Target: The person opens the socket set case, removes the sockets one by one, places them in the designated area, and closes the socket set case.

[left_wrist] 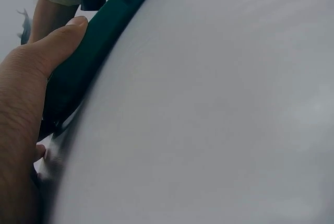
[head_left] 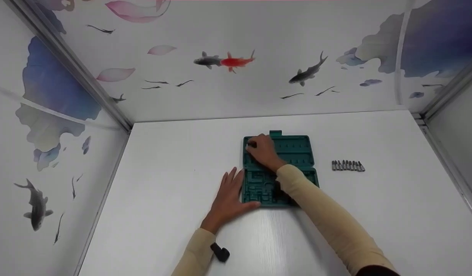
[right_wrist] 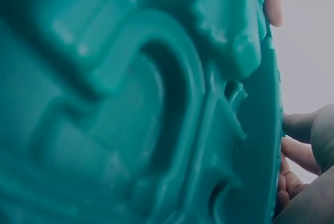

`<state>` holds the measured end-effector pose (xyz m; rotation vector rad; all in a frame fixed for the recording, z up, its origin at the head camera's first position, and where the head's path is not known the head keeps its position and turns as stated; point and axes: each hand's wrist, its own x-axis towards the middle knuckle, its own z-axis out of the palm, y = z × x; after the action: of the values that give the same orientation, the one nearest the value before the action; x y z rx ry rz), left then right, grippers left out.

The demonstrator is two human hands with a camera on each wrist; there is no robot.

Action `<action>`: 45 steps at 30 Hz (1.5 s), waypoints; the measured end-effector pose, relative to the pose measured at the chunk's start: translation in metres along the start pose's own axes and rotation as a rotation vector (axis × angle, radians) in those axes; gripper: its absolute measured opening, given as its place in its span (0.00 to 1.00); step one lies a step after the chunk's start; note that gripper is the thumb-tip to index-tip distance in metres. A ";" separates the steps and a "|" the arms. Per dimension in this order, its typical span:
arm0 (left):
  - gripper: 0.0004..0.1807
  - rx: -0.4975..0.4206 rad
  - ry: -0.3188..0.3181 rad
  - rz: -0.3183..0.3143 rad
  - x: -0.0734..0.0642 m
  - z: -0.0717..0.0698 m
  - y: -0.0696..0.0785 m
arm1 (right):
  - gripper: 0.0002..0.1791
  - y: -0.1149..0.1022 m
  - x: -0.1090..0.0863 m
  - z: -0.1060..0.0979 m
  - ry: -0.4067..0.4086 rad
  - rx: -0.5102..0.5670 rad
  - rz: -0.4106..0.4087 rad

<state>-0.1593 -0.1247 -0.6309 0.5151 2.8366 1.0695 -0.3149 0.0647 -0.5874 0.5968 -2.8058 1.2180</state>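
Observation:
A green plastic case lies open on the table with its lid folded back. My left hand rests along its left side, fingers spread, with the thumb at the front edge; in the left wrist view that thumb touches the green rim. My right hand reaches across the case to the lid's upper left corner, fingers bent. Whether it pinches something small there cannot be told. The right wrist view is filled by the moulded recesses of the case, with fingers at its edge.
Several metal bits lie in a row on the white table, right of the case. Printed wall panels border the table at the back and left. A small black device is strapped to the left wrist.

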 end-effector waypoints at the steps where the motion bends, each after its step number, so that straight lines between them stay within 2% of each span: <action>1: 0.68 0.001 -0.001 0.000 0.000 0.000 0.000 | 0.18 0.000 0.000 0.000 -0.006 -0.007 0.008; 9: 0.68 -0.009 -0.003 0.004 0.001 0.001 0.000 | 0.20 -0.001 0.000 -0.002 -0.039 0.008 0.046; 12: 0.68 -0.013 -0.007 -0.001 0.000 0.000 0.000 | 0.19 -0.001 0.001 -0.002 -0.040 0.036 0.088; 17: 0.68 -0.022 -0.001 -0.013 -0.003 -0.003 -0.001 | 0.17 -0.004 0.005 0.000 -0.028 0.183 0.185; 21: 0.68 -0.028 0.015 -0.012 -0.005 -0.005 -0.002 | 0.14 -0.008 0.007 0.002 0.002 0.306 0.193; 30: 0.68 -0.014 -0.001 -0.021 -0.002 0.000 0.002 | 0.09 -0.008 0.006 0.006 0.101 0.209 0.219; 38: 0.68 -0.011 0.006 -0.020 -0.001 -0.002 0.003 | 0.10 -0.004 0.006 0.011 0.108 0.089 0.173; 42: 0.69 -0.019 0.000 -0.026 -0.001 -0.001 0.002 | 0.08 -0.003 0.003 0.013 0.147 0.100 0.138; 45: 0.68 -0.030 -0.003 -0.032 -0.001 0.000 0.002 | 0.08 0.000 0.001 0.012 0.164 0.190 0.121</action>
<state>-0.1576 -0.1240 -0.6296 0.4664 2.8111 1.1030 -0.3143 0.0555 -0.5954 0.3201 -2.6432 1.4938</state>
